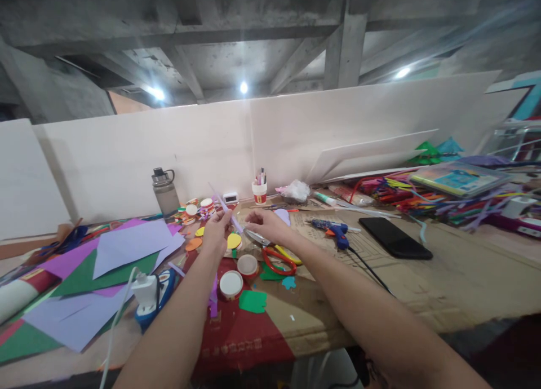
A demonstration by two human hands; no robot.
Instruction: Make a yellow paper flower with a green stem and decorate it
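Note:
Near the middle of the table, my left hand has its fingers closed on a thin light purple strip that slants up to the left. My right hand is just to the right, its fingers bent together near the strip's lower end; what they hold, if anything, is too small to make out. Red-handled scissors lie below my right hand, blades towards my left. A yellow paper oval and two small paper cups are below and between the hands.
Coloured paper sheets and a power strip lie left. A bottle and a pen cup stand behind. A blue glue gun, its cord and a black phone are right; craft strips are piled beyond.

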